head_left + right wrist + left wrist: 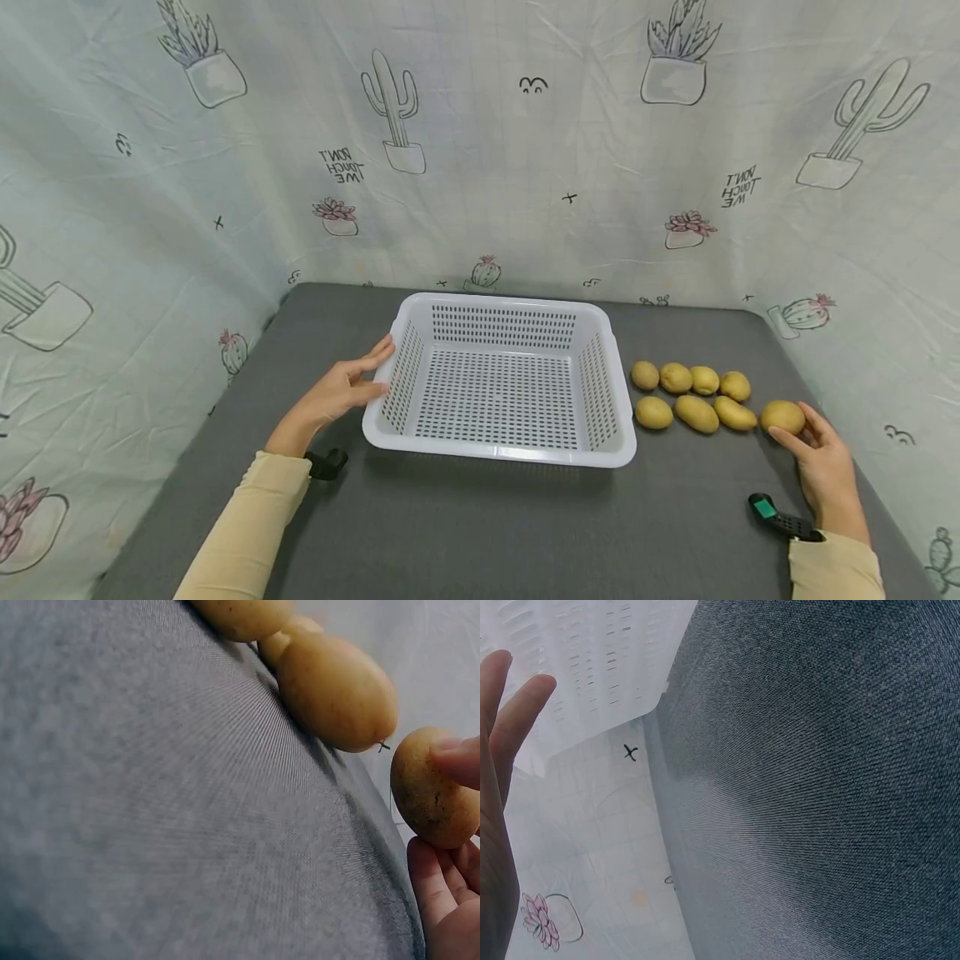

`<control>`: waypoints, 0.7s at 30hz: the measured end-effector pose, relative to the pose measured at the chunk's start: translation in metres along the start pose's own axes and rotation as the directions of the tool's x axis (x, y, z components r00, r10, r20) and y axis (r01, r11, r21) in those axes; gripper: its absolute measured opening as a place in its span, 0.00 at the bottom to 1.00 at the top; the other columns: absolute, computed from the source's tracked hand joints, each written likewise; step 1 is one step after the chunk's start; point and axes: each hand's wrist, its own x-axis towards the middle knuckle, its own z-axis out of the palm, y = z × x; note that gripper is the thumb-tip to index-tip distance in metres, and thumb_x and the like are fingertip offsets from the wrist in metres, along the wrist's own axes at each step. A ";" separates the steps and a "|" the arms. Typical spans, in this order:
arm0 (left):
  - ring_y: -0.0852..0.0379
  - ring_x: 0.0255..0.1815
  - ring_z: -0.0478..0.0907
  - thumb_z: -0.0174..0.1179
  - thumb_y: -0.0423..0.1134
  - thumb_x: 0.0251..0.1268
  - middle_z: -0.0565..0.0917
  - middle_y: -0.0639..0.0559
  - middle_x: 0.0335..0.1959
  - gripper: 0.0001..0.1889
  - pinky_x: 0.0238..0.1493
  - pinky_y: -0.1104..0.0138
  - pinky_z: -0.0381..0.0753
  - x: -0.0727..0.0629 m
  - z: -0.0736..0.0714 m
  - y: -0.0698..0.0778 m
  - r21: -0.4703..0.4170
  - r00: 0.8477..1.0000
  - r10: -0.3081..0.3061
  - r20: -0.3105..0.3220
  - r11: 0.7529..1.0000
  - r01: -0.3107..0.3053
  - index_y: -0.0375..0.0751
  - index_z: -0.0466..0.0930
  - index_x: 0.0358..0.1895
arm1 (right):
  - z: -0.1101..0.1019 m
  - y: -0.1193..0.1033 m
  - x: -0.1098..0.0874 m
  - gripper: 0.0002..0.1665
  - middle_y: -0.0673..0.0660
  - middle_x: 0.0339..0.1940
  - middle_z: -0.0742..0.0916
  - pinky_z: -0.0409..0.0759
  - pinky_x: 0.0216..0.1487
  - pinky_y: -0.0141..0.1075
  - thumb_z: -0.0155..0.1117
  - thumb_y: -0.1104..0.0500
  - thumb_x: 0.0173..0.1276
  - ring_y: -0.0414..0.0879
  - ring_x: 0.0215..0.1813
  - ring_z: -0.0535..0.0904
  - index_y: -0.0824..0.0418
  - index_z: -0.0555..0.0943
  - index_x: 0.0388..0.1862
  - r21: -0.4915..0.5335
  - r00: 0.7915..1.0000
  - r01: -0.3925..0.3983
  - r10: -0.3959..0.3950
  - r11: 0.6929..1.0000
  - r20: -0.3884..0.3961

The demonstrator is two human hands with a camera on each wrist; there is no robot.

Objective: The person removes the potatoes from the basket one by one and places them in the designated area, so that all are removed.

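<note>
A white perforated plastic basket stands on the grey table, with no items inside it. My left hand is at its left rim, fingers extended and spread. In the left wrist view those fingers lie in front of the basket wall. Far to the right, my right hand pinches a potato between thumb and fingers. The right wrist view shows this potato with the thumb on one side and fingertips below. Beside it, several potatoes lie in two rows.
The grey table reaches to a pale curtain printed with cacti, at the back and both sides. Dark wrist devices are strapped on the left and right wrists. The potato rows lie just right of the basket.
</note>
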 end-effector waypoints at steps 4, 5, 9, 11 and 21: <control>0.37 0.66 0.66 0.57 0.29 0.65 0.40 0.60 0.78 0.38 0.48 0.69 0.78 0.000 0.000 0.000 -0.004 1.000 -0.005 0.001 1.000 0.005 0.43 0.47 0.75 | 0.000 0.000 0.002 0.47 0.40 0.74 0.59 0.60 0.47 0.10 0.60 0.50 0.68 0.26 0.68 0.56 0.50 0.46 0.78 -0.160 1.000 -0.007 0.009 0.987 0.010; 0.38 0.67 0.66 0.57 0.29 0.65 0.40 0.60 0.78 0.38 0.48 0.70 0.78 0.000 0.001 0.000 -0.001 1.000 -0.005 0.000 1.000 0.005 0.43 0.47 0.75 | 0.000 0.000 0.002 0.47 0.43 0.75 0.57 0.59 0.47 0.10 0.60 0.48 0.68 0.27 0.69 0.55 0.50 0.45 0.78 -0.208 1.000 -0.009 0.012 0.978 0.014; 0.38 0.67 0.65 0.57 0.28 0.65 0.40 0.60 0.78 0.38 0.48 0.70 0.78 0.000 0.001 0.002 0.001 1.000 -0.009 -0.002 1.000 0.009 0.43 0.47 0.75 | 0.002 -0.004 0.001 0.48 0.53 0.77 0.56 0.59 0.44 0.10 0.58 0.44 0.68 0.30 0.69 0.56 0.51 0.44 0.78 -0.303 0.999 -0.008 0.021 0.953 0.039; 0.38 0.68 0.64 0.57 0.28 0.64 0.39 0.60 0.78 0.38 0.48 0.71 0.78 0.000 0.001 0.002 -0.002 1.000 -0.010 -0.002 1.000 0.010 0.42 0.47 0.75 | 0.002 -0.006 0.001 0.49 0.57 0.77 0.57 0.58 0.42 0.10 0.58 0.43 0.68 0.29 0.67 0.58 0.53 0.44 0.78 -0.336 0.998 -0.001 0.020 0.942 0.054; 0.38 0.70 0.60 0.57 0.27 0.64 0.39 0.59 0.78 0.39 0.48 0.71 0.78 -0.001 0.001 0.005 -0.020 1.000 -0.013 -0.001 1.000 0.013 0.41 0.47 0.75 | 0.002 -0.007 0.000 0.51 0.47 0.60 0.71 0.65 0.38 0.13 0.61 0.47 0.68 0.11 0.40 0.60 0.64 0.45 0.77 -0.336 0.984 0.113 -0.057 0.935 0.170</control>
